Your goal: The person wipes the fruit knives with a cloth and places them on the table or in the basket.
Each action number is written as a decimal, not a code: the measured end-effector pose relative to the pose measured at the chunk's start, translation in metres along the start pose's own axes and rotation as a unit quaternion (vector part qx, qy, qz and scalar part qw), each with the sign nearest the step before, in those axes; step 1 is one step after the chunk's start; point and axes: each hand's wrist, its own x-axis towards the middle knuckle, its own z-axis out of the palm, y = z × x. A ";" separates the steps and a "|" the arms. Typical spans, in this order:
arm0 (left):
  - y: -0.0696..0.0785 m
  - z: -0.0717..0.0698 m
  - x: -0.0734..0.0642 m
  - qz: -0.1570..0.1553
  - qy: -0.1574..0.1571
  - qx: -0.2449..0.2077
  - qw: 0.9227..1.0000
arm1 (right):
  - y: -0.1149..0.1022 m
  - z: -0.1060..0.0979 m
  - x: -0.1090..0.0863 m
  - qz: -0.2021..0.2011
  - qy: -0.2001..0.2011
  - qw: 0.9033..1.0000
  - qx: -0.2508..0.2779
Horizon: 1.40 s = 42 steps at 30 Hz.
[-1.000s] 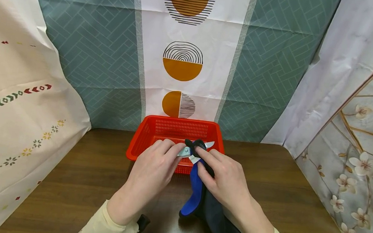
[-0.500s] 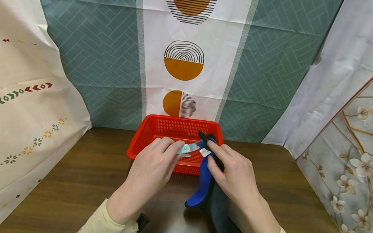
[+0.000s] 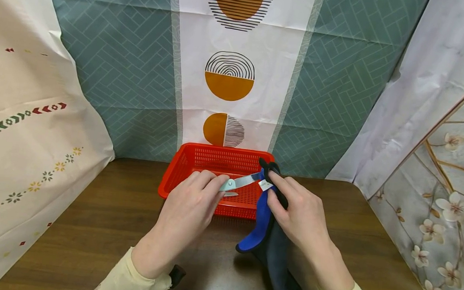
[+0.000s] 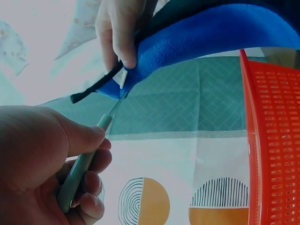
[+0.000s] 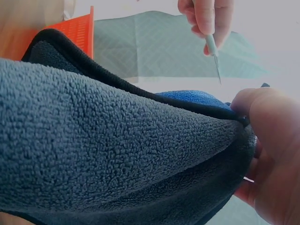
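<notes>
My left hand point(image 3: 189, 207) grips the pale green handle of a folding knife point(image 3: 247, 180), its blade out and pointing right. In the left wrist view the thumb lies along the handle point(image 4: 78, 178) with fingers curled round it. My right hand point(image 3: 301, 215) pinches the corner of a towel point(image 3: 260, 223), blue on one face and dark grey on the other, with black edging. A white label point(image 3: 265, 185) hangs at that corner. The blade's tip is at or just beside the blue corner; the views leave contact unclear. The towel point(image 5: 117, 140) hangs down toward the right forearm.
A red plastic basket point(image 3: 167, 176) stands behind the hands on a brown wooden table point(image 3: 101, 225). Below the knife shows a small silvery sliver point(image 3: 230, 194); I cannot tell what it belongs to. Patterned cloths point(image 3: 132, 66) hang behind and at both sides.
My right hand has drawn the towel to the right along the blade, from near the pivot toward the tip, baring the blade. My left hand has stayed almost in place.
</notes>
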 end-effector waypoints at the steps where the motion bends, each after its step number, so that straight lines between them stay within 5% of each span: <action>1: 0.000 0.000 0.000 0.001 0.000 0.001 1.000 | 0.001 -0.001 0.000 0.003 -0.001 1.000 -0.001; 10: -0.001 0.001 -0.001 -0.003 0.001 0.000 1.000 | 0.001 -0.006 -0.002 0.020 0.008 1.000 -0.001; 21: 0.002 0.002 -0.002 0.001 -0.002 0.004 1.000 | -0.032 0.006 -0.003 -0.078 0.000 0.996 0.037; 42: 0.004 0.001 -0.001 0.017 0.001 0.011 1.000 | -0.025 0.009 -0.002 -0.069 0.000 0.998 0.012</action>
